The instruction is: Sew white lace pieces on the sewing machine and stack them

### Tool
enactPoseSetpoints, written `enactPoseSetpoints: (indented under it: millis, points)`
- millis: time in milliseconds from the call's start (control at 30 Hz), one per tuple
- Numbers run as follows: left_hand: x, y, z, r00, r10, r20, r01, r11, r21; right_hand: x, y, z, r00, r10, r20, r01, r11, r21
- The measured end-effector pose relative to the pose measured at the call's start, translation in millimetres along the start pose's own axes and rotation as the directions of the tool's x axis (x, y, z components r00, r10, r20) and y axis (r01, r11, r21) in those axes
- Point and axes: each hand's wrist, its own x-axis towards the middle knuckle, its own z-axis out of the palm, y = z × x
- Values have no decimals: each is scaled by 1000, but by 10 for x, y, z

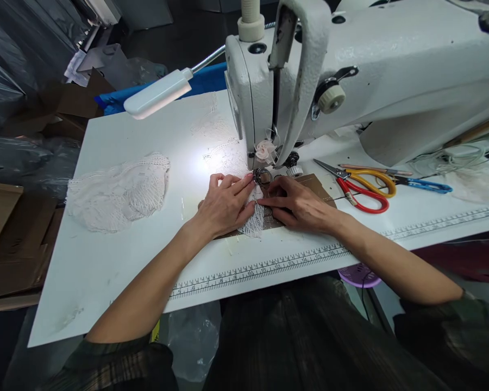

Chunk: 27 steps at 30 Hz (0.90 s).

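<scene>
A strip of white lace point(252, 224) lies under the presser foot of a white sewing machine point(269, 98). My left hand point(227, 202) rests flat on the lace just left of the needle, fingers stretched out towards the foot. My right hand point(296, 205) is on the right side of the foot, its fingers curled and the index fingertip at the lace edge, pinching it. The needle point is hidden by the fingers and foot. More lace point(228, 157) spreads behind the foot under the lamp light.
A lace pile point(122, 193) lies on the white table point(118, 260) at left. Scissors point(364, 190) with red and yellow handles and a blue-handled tool point(427, 185) lie at right. A lamp point(158, 93) hangs over the back. A printed ruler point(264, 271) runs along the front edge.
</scene>
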Motion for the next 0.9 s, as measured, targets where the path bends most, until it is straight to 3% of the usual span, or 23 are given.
enactPoseSetpoints:
  millis: [200, 467, 600, 900]
  points:
    - [-21, 27, 31, 999, -38, -30, 38, 999, -14, -10, 6, 30, 999, 8, -34, -7, 1000, 24]
    - [-31, 90, 72, 992, 6, -124, -5, 1000, 12, -9, 16, 34, 1000, 5, -15, -5, 1000, 10]
    - [-16, 93, 44, 996, 61, -70, -63, 997, -35, -9, 12, 33, 1000, -6, -9, 6, 1000, -18]
    - [-30, 123, -29, 1000, 11, 10, -11, 999, 46, -20, -19, 45, 1000, 21, 6, -20, 995, -95]
